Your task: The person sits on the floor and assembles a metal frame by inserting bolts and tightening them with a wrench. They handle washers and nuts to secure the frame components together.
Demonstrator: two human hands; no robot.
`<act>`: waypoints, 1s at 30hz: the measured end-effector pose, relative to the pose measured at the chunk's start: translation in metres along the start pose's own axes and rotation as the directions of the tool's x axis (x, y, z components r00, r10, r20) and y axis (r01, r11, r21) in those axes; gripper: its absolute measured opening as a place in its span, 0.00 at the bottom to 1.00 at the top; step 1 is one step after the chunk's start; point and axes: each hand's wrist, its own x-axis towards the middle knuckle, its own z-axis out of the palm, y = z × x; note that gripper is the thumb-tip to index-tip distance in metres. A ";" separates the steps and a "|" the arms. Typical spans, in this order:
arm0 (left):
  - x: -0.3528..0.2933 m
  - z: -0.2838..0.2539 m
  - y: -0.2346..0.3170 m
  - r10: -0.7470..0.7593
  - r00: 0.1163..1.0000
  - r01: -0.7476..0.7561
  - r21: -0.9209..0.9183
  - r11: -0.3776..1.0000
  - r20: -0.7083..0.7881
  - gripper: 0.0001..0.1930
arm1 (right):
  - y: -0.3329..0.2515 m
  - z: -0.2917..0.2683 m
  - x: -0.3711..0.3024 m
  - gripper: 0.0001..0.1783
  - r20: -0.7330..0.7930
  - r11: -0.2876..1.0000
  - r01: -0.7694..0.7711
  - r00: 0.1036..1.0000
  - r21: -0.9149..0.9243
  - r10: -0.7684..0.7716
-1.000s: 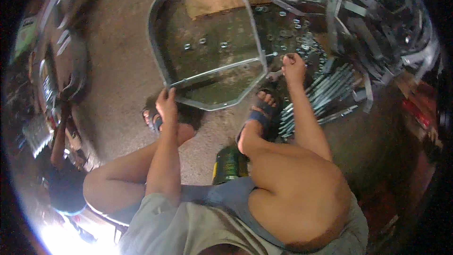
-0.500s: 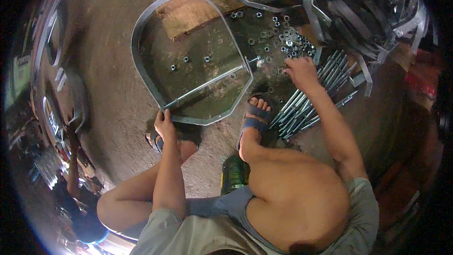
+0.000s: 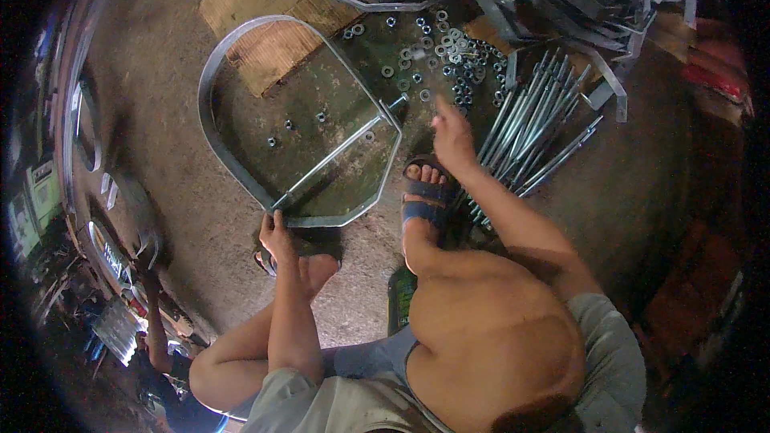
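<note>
Right hand [image 3: 454, 140] drawn back from nut pile [image 3: 464, 95]; now nearer rod end [image 3: 399, 102]

right fingers [image 3: 443, 115] blurred, metal frames [image 3: 377, 6] cut by top edge, left sandal [image 3: 265, 262] partly hidden

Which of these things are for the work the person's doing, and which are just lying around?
Probably for the job:
arched grey metal frame, in the left hand
straight silver metal rod across it
small silver metal nuts and flat round silver washers near the right hand
fanned pile of silver metal rods

Probably just lying about:
flat brown cardboard sheet
dark green container
</note>
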 end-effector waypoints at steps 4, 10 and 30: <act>-0.005 0.003 0.008 -0.007 1.000 0.007 0.026 1.000 -0.023 0.11 | -0.005 0.017 -0.008 0.29 0.210 0.988 0.156 0.966 0.000 -0.152; -0.002 0.001 0.000 0.067 0.993 -0.057 0.098 0.994 -0.096 0.11 | 0.014 0.007 0.005 0.28 0.049 0.999 0.016 0.999 -0.031 -0.014; -0.001 0.000 -0.001 0.019 0.997 -0.011 0.101 0.995 -0.074 0.17 | 0.018 -0.004 0.017 0.26 0.113 0.983 -0.143 0.985 0.112 0.130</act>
